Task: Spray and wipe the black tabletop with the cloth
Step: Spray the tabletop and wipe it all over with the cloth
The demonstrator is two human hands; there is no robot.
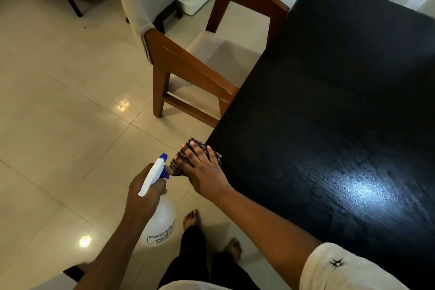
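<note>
Here, right hand [205,173] flat on cloth [181,162], left hand [146,189] gripping spray bottle [158,209]

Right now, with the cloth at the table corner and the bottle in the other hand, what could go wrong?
1. The cloth under the right hand hangs mostly past the tabletop corner, so it may slip off the edge.
2. The spray bottle in the left hand is held over the floor tiles, nozzle close to the cloth; a squeeze could wet the glossy floor near bare feet, a likely slip hazard.
</note>
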